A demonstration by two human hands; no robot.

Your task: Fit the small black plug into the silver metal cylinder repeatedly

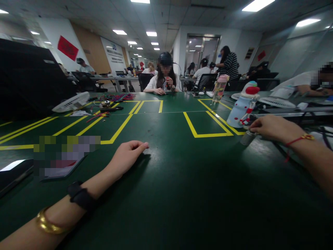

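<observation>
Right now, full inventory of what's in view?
table: 1, green with yellow lines, fills foreground
snowman-shaped bottle: 1, pale blue and white with red cap, right side
clear bottle: 1, pinkish, far right of centre
small metal cylinder: 1, grey, at right fingertips
fan: 1, white, lying at left
tangled wires: 1 heap, red and blue, far left
seated person: 1, dark cap, across table
left hand: resting on table, empty
right hand: touching the cylinder
</observation>
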